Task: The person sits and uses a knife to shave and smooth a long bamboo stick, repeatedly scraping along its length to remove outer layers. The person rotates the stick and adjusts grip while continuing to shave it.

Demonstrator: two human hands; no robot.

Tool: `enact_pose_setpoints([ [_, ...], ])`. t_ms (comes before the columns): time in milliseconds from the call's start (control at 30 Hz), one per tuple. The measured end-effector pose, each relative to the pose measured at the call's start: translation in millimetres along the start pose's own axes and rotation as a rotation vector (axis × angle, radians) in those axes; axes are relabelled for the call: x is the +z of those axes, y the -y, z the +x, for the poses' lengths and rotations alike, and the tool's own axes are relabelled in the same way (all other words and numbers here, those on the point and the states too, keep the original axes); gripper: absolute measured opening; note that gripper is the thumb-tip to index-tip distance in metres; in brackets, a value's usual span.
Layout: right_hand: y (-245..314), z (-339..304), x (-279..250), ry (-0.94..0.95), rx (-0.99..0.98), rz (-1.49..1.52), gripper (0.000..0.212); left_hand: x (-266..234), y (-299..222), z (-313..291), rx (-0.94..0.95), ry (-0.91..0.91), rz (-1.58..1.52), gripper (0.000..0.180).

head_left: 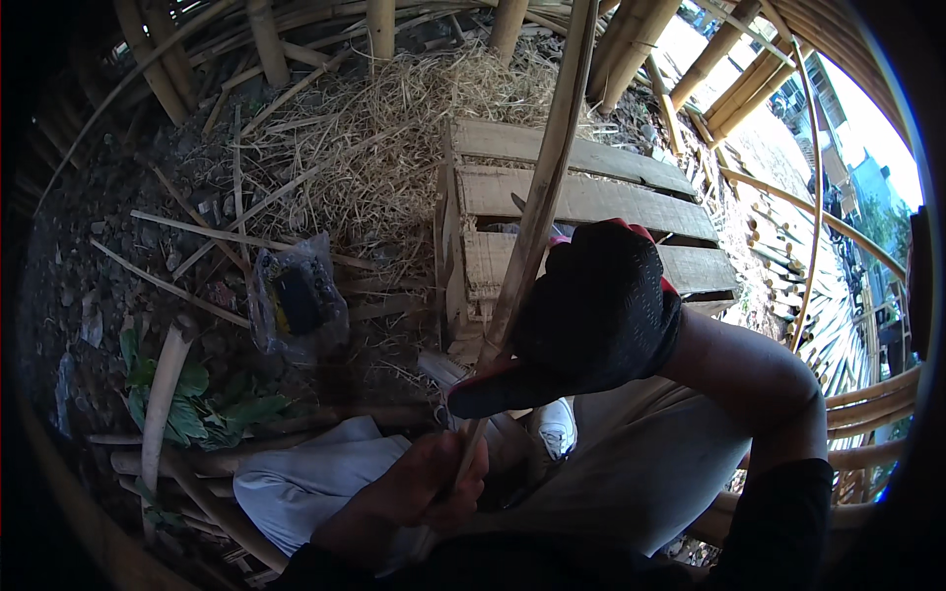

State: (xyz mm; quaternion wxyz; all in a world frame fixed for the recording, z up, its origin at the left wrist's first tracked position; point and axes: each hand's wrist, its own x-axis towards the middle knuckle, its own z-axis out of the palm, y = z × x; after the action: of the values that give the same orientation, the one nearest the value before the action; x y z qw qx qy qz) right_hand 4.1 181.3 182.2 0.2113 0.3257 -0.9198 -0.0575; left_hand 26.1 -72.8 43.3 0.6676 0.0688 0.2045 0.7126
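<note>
A long split bamboo strip [545, 187] slants from the top of the view down to my lap. My bare left hand [429, 483] is closed round its lower end. My right hand [591, 305], in a black glove with red parts, is closed against the strip's right side, its thumb stretched down along the strip toward my left hand. A narrow grey tip, apparently of a knife [517, 201], pokes out left of the strip; the glove hides most of it and its handle. Behind the strip stands a slatted wooden crate [591, 202].
Dry shavings [365, 148] cover the ground beyond. At left lie a clear plastic bag [296, 295] with a dark object inside, thin bamboo slats [187, 225] and green leaves [197, 394]. Bamboo poles [381, 30] stand around me. My white shoe [557, 430] shows below the crate.
</note>
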Motion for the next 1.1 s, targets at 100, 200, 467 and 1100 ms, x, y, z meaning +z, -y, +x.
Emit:
enact_pose_setpoints([
  [100, 1.6, -3.8, -2.0, -0.068, -0.026, 0.029, 0.055, 4.0, -1.6, -2.4, -0.048, 0.042, -0.001, 0.053],
  [200, -1.2, -9.7, -2.5, -0.122, -0.103, 0.103, 0.050, 17.1, -6.4, -7.9, -0.094, 0.031, 0.038, 0.051],
  [467, -10.9, -13.0, -21.3, 0.193, -0.125, 0.024, 0.026, 9.3, -0.8, 5.0, -0.073, -0.037, 0.039, 0.051],
  [1100, 34.5, -26.6, 16.9, 0.134, 0.294, -0.168, 0.012, 3.7, -3.2, 11.3, 0.185, -0.326, 0.297, 0.037],
])
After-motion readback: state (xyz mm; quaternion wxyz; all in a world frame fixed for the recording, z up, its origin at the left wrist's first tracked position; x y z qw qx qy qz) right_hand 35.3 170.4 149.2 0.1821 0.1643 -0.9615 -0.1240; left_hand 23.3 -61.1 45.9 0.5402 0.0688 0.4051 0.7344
